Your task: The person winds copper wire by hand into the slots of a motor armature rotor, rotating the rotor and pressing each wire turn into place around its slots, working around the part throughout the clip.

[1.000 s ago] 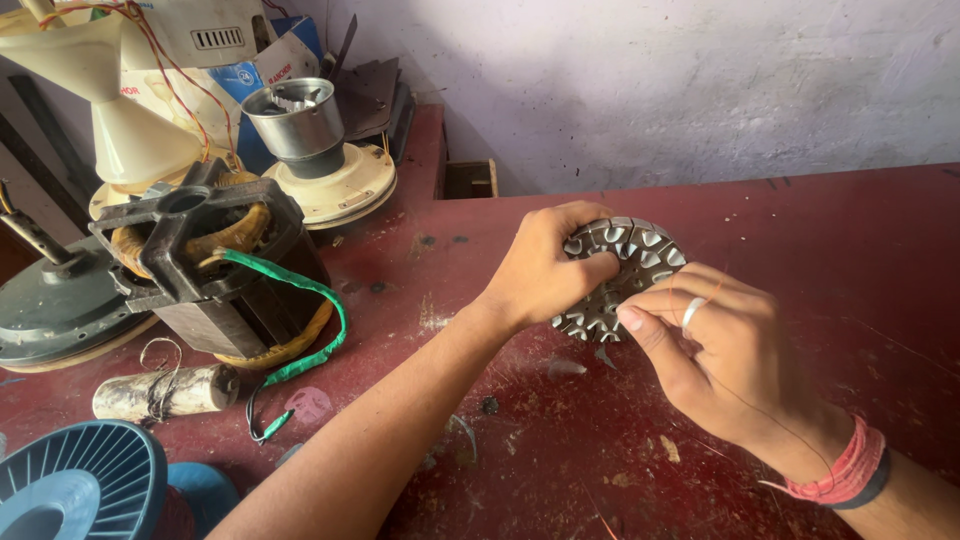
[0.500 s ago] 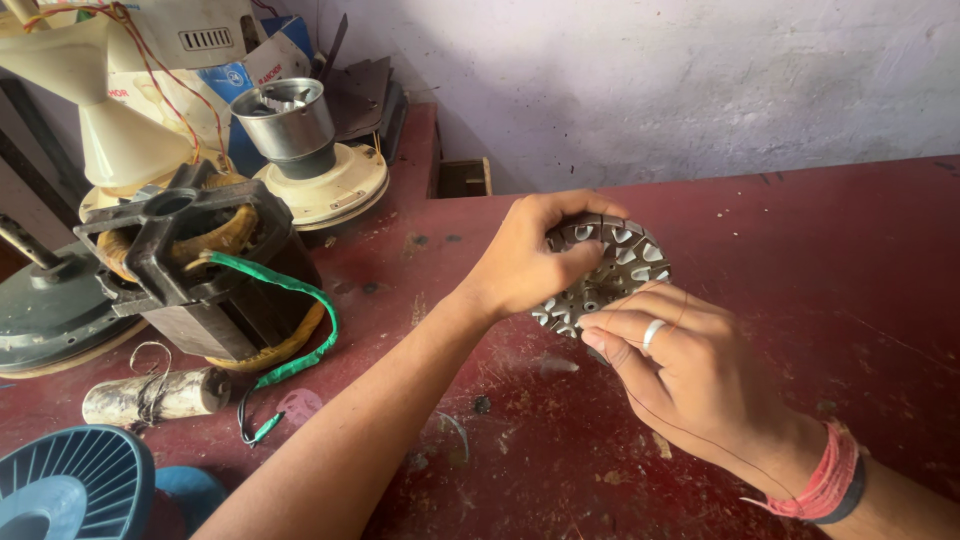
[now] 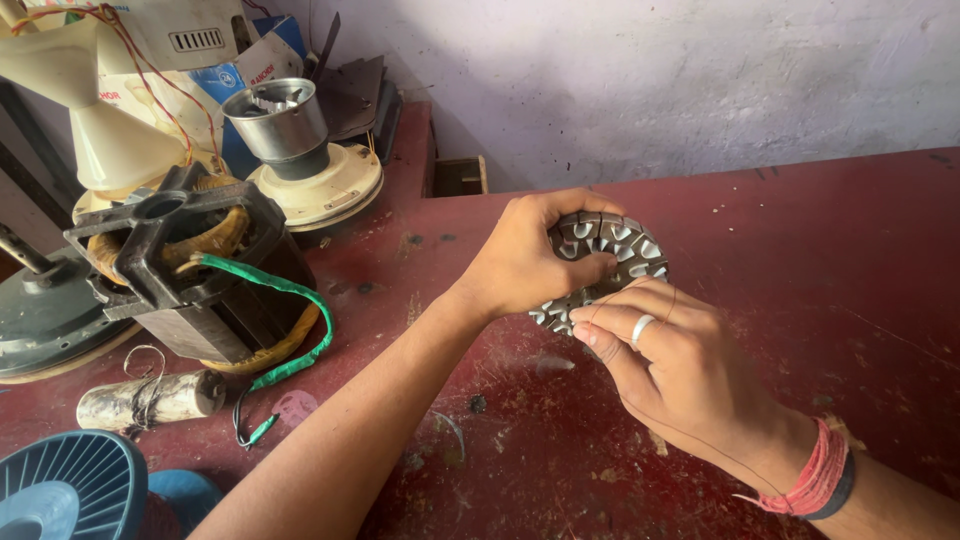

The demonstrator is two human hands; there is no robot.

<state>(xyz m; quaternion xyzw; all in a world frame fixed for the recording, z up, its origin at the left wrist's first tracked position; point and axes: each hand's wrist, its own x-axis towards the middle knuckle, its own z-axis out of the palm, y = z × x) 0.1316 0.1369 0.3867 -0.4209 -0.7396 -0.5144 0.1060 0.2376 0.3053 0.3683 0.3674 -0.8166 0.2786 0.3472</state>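
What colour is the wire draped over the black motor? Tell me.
Green wire, hanging off the black motor; only the head view shows it.

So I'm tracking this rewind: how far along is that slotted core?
Done: the stator core has pale liners in its visible slots. In hand: left hand grips it, right hand pinches a thin wire. Left: no wound coils show in the slots.

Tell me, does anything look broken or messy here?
Yes. The black motor on the left of the red table sits open, its copper windings bare and a green wire trailing loose. The table's paint is chipped and scuffed. The left hand and right hand hold a round metal stator core, which looks whole.
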